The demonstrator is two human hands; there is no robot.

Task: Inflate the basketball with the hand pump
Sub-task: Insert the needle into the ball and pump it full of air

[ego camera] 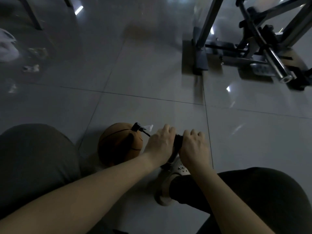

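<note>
An orange basketball (118,144) lies on the tiled floor between my knees. A black hose end (137,127) with a white tag sits on top of the ball. The black pump handle (178,141) shows between my two hands, and its shaft runs down toward my shoe. My left hand (160,142) grips the handle's left side with curled fingers. My right hand (194,146) grips its right side the same way. Most of the pump body is hidden behind my hands.
My grey shoe (168,183) stands on the floor under the pump. A metal exercise machine frame (253,44) occupies the far right. Small scraps and a white bag (8,46) lie at the far left. Grey tiles (135,73) stretch ahead.
</note>
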